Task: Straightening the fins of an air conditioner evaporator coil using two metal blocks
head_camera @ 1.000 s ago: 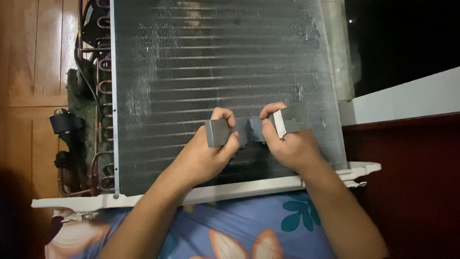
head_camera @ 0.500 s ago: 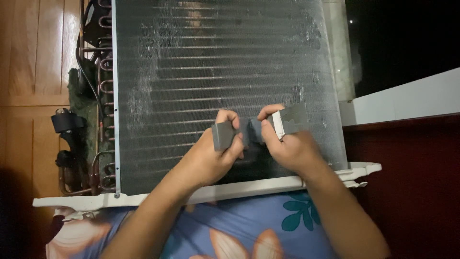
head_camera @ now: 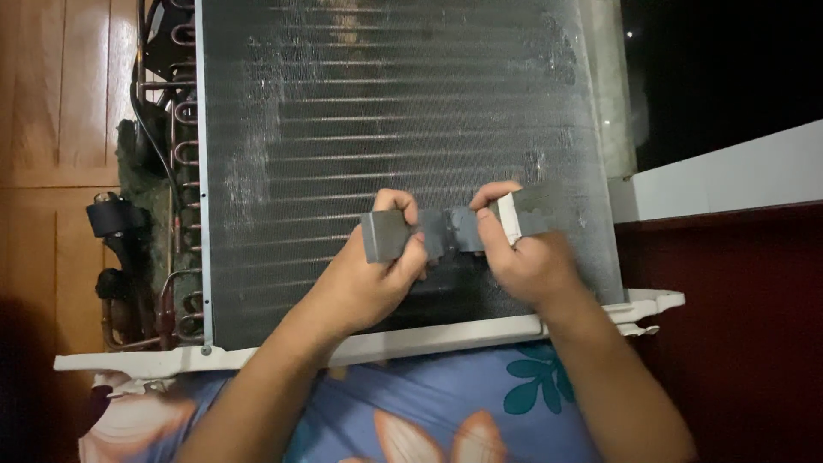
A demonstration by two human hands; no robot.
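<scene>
A grey finned coil panel (head_camera: 386, 129) of an air-conditioner unit lies flat in front of me. Across its lower middle I hold a long grey comb-like tool (head_camera: 450, 230) pressed against the fins. My left hand (head_camera: 373, 274) grips the tool's left block between thumb and fingers. My right hand (head_camera: 527, 257) grips its right end, where a white piece shows beside the fingers.
Copper tube bends (head_camera: 176, 154) and a dark compressor part (head_camera: 116, 223) sit left of the panel. A white plastic base edge (head_camera: 360, 347) runs under the coil. Wooden boards are at far left, a white ledge (head_camera: 729, 171) and dark red surface at right, floral cloth (head_camera: 411, 411) below.
Both hands have slid the tool slightly to the right and a little up across the fins; the grip is unchanged.
</scene>
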